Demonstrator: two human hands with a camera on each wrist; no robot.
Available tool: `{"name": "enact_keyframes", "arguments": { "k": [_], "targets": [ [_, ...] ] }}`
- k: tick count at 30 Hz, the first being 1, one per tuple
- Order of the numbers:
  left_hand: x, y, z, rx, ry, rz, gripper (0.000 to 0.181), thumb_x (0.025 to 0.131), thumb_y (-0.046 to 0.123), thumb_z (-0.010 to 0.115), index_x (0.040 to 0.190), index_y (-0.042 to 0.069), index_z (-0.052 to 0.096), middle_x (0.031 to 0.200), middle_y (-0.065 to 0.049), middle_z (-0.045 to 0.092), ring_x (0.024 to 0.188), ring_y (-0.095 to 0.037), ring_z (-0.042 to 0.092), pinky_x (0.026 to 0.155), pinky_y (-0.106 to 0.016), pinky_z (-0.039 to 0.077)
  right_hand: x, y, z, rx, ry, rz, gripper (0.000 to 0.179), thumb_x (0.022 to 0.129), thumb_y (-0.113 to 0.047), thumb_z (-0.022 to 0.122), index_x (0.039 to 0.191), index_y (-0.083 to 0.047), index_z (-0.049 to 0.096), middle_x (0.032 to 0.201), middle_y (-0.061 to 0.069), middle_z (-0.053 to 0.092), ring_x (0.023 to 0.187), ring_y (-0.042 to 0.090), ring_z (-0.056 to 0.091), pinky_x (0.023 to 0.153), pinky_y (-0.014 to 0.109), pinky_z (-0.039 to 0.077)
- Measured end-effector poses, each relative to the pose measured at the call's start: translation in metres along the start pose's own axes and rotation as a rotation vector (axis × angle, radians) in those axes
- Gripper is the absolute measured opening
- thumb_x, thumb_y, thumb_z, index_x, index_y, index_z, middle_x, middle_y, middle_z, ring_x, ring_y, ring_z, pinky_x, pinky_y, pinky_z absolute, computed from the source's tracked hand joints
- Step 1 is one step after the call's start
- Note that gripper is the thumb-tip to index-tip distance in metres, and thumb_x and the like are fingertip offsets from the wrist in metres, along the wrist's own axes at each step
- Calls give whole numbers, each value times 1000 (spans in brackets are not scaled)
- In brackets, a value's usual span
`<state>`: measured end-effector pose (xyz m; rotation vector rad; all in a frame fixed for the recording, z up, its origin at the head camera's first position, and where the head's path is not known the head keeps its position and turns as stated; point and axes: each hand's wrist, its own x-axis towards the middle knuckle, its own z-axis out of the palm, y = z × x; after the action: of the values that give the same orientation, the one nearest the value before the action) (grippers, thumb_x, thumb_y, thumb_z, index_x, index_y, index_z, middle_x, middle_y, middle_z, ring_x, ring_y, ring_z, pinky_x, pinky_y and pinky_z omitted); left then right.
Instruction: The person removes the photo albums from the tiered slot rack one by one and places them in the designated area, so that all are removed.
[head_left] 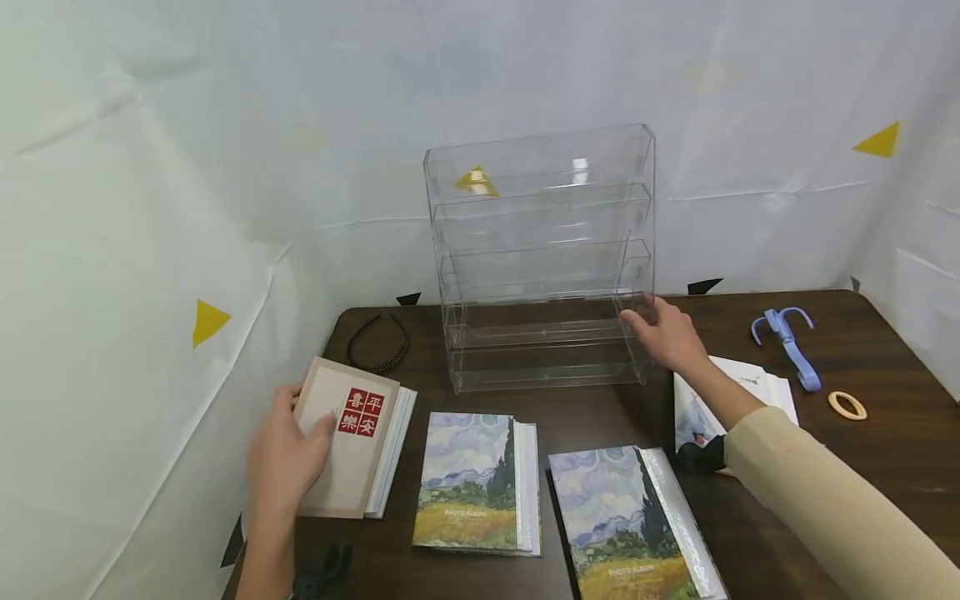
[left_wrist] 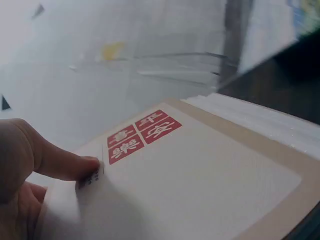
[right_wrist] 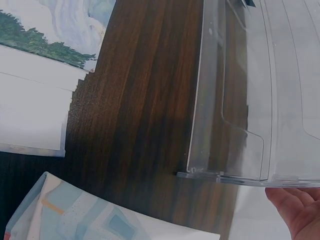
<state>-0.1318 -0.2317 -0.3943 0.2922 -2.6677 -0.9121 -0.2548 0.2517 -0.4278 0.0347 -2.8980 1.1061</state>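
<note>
My left hand [head_left: 288, 454] grips a cream-covered album [head_left: 330, 450] by its left side, the thumb lying on the cover beside a red block of white characters [left_wrist: 144, 136]. White page edges show along the album's right side. At the right side of a clear, tiered plastic rack [head_left: 543, 379], my right hand [head_left: 671, 333] touches the outside of the side panel; its fingertips are partly hidden. Between the hands lie two painted-landscape photo albums, a smaller one [head_left: 465, 483] and a larger one [head_left: 618, 521] nearer the front right.
A black headband [head_left: 382, 365] lies behind the cream album. Right of the rack are a white illustrated booklet [head_left: 757, 383] partly under my right forearm, a blue folding hanger [head_left: 791, 350] and a wooden ring [head_left: 847, 406]. White sheeting [head_left: 360, 108] backs the dark table.
</note>
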Motion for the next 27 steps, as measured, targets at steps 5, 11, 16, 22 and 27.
{"name": "enact_keyframes", "arguments": {
  "k": [5, 11, 16, 22, 27],
  "targets": [
    [7, -32, 18, 44, -90, -105, 53, 89, 17, 67, 131, -8, 46, 114, -35, 60, 100, -48, 60, 72, -57, 45, 0, 0, 0, -9, 3, 3, 74, 103, -45, 46, 146, 14, 31, 134, 37, 49, 120, 50, 50, 96, 61, 41],
    [20, -62, 31, 75, -193, -164, 56, 91, 21, 65, 132, -12, 45, 119, -37, 56, 106, -52, 56, 79, -60, 45, 1, 0, 0, -3, 11, -1, 71, 103, -41, 47, 145, 15, 31, 133, 37, 49, 119, 51, 51, 96, 61, 41],
    [23, -87, 44, 85, -226, -192, 59, 92, 21, 66, 133, -16, 46, 124, -38, 53, 113, -53, 52, 88, -61, 43, 2, -1, 2, -8, 6, -3, 71, 103, -41, 47, 144, 15, 32, 131, 38, 50, 117, 51, 52, 94, 61, 42],
    [21, -104, 54, 82, -208, -218, 62, 92, 23, 67, 137, -13, 44, 128, -36, 52, 118, -51, 49, 93, -61, 41, 3, -3, 1, -6, 6, -4, 72, 103, -41, 47, 145, 15, 31, 131, 38, 50, 117, 51, 52, 95, 61, 42],
    [20, -104, 55, 86, -200, -221, 65, 92, 25, 67, 140, -12, 41, 130, -36, 51, 120, -51, 48, 95, -62, 40, 2, -4, 0, -7, 0, 0, 73, 103, -44, 45, 145, 15, 31, 132, 38, 50, 119, 51, 51, 96, 61, 41]
  ]
}}
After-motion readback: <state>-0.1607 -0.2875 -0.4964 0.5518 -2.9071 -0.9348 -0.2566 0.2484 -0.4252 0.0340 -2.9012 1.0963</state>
